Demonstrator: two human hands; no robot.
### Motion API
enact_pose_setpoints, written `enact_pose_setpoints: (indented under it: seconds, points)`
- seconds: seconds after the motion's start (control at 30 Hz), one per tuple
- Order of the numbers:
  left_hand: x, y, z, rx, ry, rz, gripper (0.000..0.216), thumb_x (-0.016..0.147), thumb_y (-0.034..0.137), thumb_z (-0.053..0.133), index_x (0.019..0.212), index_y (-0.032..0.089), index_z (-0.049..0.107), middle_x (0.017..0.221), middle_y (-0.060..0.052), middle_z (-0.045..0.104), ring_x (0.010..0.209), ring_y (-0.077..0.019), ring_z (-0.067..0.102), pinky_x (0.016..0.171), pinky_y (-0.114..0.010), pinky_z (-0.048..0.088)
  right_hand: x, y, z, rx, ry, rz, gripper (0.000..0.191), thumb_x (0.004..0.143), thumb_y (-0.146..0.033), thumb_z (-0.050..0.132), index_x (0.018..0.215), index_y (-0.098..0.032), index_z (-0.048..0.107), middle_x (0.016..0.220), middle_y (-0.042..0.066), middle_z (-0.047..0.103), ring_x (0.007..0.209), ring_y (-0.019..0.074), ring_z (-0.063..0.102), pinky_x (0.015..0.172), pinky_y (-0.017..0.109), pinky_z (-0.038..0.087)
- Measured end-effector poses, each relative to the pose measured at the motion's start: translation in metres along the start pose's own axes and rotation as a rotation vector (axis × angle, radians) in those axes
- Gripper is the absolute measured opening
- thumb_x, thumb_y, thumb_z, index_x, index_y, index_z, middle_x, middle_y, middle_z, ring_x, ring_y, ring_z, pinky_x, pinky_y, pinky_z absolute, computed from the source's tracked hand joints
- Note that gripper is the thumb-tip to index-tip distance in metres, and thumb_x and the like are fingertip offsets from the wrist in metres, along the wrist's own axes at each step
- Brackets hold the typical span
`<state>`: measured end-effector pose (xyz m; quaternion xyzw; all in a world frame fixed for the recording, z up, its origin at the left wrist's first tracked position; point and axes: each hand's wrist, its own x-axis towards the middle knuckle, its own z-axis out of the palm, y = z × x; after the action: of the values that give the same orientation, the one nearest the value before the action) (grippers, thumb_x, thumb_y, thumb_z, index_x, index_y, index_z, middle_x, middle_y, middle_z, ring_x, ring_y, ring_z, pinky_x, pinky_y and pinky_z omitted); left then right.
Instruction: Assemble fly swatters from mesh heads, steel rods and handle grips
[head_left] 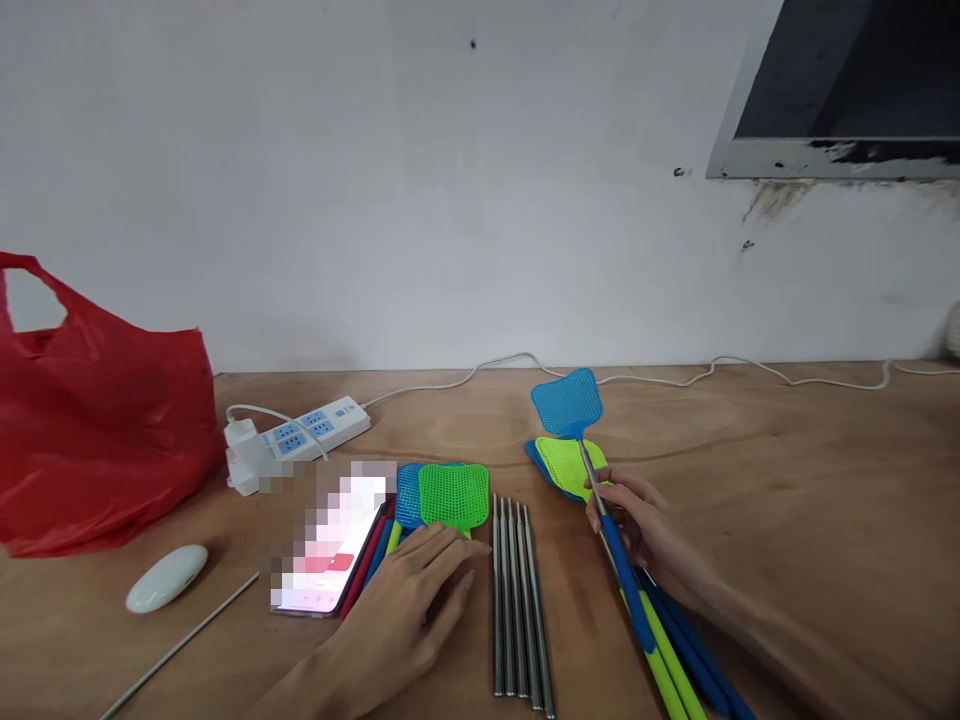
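My right hand [637, 520] is closed around the metal shaft of a fly swatter [568, 402] with a blue mesh head and blue grip, raised at a slant. Beneath it lie fly swatters with a yellow-green head [561, 465] and a blue one, their yellow-green and blue grips [667, 655] running toward me. My left hand [416, 590] rests with fingers outstretched and thumb apart, just below a green swatter head [454, 495] that overlaps a blue head [409, 497]. Whether its fingertips touch the swatter is hidden. Between my hands several metal rods [517, 600] lie side by side.
A lit phone [337, 550] leans on red, blue and yellow-green grips at left. Farther left are a white oval device [166, 578], a thin rod [180, 645], a power strip [319, 432] with cable, and a red plastic bag [105, 430]. A white wall [375, 200] bounds the table.
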<state>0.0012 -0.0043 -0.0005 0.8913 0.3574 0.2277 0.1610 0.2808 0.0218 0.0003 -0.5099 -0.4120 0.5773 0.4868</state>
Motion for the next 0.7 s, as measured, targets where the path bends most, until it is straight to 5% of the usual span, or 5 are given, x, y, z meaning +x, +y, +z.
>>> enact_pose_setpoints:
  seconds: [0.4, 0.53, 0.7]
  points:
    - [0.0001, 0.0015, -0.004, -0.075, 0.03, -0.042, 0.024, 0.1, 0.018, 0.043, 0.117, 0.027, 0.057, 0.107, -0.002, 0.066, 0.102, -0.0212, 0.061, 0.092, -0.038, 0.048, -0.0004, -0.007, -0.0019, 0.334, -0.194, 0.151, 0.037, 0.077, -0.05, 0.072, 0.07, -0.014, 0.068, 0.069, 0.007, 0.071, 0.052, 0.0099, 0.058, 0.041, 0.015, 0.043]
    - [-0.0021, 0.0029, -0.0028, -0.191, 0.049, -0.095, 0.023, 0.103, 0.024, 0.042, 0.116, 0.029, 0.06, 0.109, 0.001, 0.068, 0.104, -0.0185, 0.062, 0.093, -0.032, 0.048, -0.0025, -0.0082, -0.0019, 0.418, -0.175, 0.126, 0.023, 0.083, -0.04, 0.068, 0.081, -0.017, 0.069, 0.084, 0.013, 0.078, 0.066, 0.0189, 0.069, 0.055, 0.023, 0.053]
    - [-0.009, 0.0017, 0.002, -0.244, 0.144, -0.254, 0.027, 0.103, 0.038, 0.043, 0.124, 0.031, 0.059, 0.117, 0.001, 0.069, 0.109, -0.0204, 0.062, 0.094, -0.032, 0.048, -0.004, -0.0065, -0.0034, 0.586, -0.307, 0.17, 0.024, 0.087, -0.039, 0.062, 0.08, -0.018, 0.068, 0.102, 0.017, 0.077, 0.091, 0.0253, 0.073, 0.086, 0.034, 0.052]
